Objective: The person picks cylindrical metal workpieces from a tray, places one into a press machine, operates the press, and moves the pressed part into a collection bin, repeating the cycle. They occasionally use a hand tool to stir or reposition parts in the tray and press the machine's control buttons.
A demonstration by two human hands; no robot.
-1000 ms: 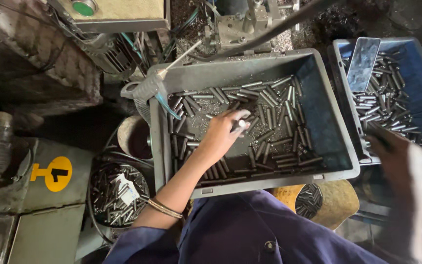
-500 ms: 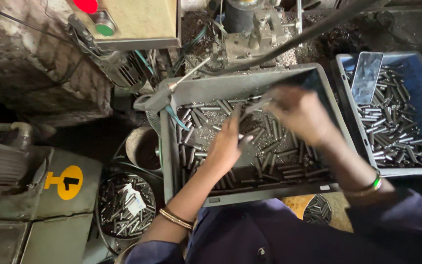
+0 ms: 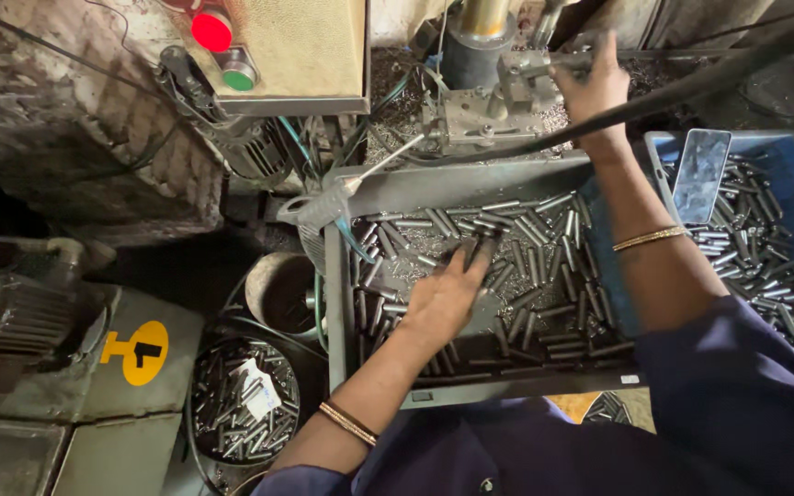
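My left hand (image 3: 445, 296) lies flat, fingers spread, on a heap of short metal rods (image 3: 544, 257) in a grey plastic bin (image 3: 507, 388). Nothing shows in its grasp. My right hand (image 3: 595, 84) is stretched past the bin's far edge to a metal machine fixture (image 3: 480, 115). Its thumb and fingers rest on a part there. Whether they pinch a rod is hidden. Both wrists wear thin bangles, and dark blue sleeves cover my arms.
A blue bin (image 3: 663, 145) at right holds more rods and a phone (image 3: 700, 174). A round bucket of rods (image 3: 241, 404) stands lower left beside an empty pot (image 3: 282, 289). A control box with a red button (image 3: 212, 31) hangs above. A black hose (image 3: 709, 84) crosses top right.
My right hand went from the blue bin, across the grey bin near my left hand, up to the machine fixture. My left hand stayed in the grey bin and flattened on the rods.
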